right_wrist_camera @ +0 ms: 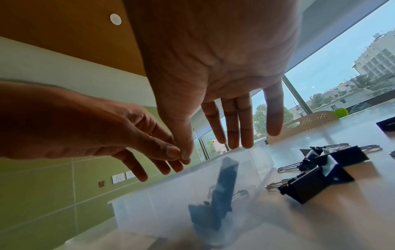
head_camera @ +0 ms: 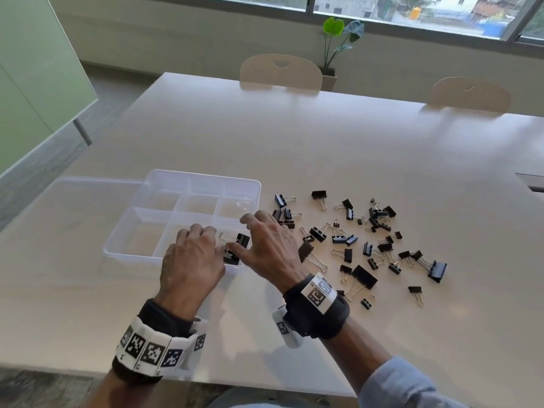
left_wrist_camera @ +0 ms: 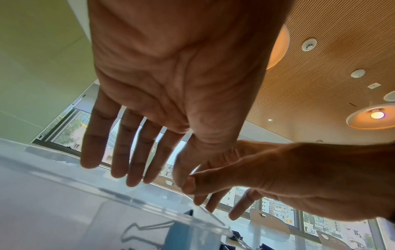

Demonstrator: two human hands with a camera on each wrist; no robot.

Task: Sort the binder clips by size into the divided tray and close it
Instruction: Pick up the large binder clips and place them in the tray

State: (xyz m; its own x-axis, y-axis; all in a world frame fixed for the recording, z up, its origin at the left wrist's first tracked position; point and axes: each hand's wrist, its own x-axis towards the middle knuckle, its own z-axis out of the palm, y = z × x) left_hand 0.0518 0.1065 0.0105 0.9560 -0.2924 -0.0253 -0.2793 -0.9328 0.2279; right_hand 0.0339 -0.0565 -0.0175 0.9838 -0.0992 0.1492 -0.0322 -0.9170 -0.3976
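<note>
Both hands' fingers (head_camera: pixel 206 232) spread above binder clips (head_camera: pixel 237 248) in tray (head_camera: pixel 147 201).

Noted large pale, glossy rectangular table (head_camera: pixel 294 136) reflecting window light. Saw two light wooden chairs with cut-out handles (head_camera: pixel 281 72) tucked at far edge. Observed green leafy plant in a pale pot (head_camera: pixel 335 45) beside long, dark-framed window (head_camera: pixel 382 10). Recorded pale green wall panel (head_camera: pixel 35 69) at left, slatted wooden ceiling (left_wrist_camera: pixel 331 50), lit round ceiling lamp (left_wrist_camera: pixel 376 115).
</note>
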